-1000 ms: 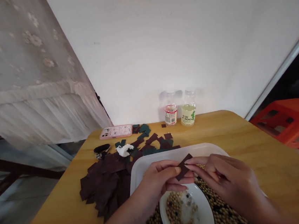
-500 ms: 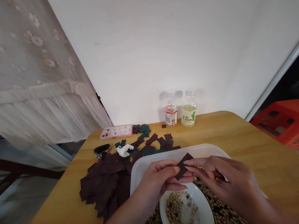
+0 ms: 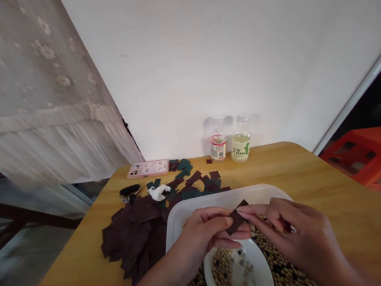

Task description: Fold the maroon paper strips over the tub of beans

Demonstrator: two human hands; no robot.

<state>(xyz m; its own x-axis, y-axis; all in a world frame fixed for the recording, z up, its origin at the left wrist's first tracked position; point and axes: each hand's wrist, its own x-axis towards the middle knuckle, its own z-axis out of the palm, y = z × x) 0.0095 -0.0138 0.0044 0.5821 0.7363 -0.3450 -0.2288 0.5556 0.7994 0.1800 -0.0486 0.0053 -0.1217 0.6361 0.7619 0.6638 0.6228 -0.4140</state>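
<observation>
My left hand holds a dark brown rectangular piece, perhaps cloth or paper, between thumb and fingers. On its upper right part, the thumb and forefinger of my right hand pinch close together; whether something tiny is between them cannot be made out. Below both hands sits a white bowl with tan and a few dark beads in it. The bowl rests in a white tray, among many more tan and dark beads.
Left of the tray lies a heap of dark brown pieces. Behind are green pieces, a crumpled tissue, keys and a phone. Two bottles stand by the wall. An orange stool is at right.
Both hands have shifted slightly down and to the right, with the brown piece still between them. Things on the table have stayed put.
</observation>
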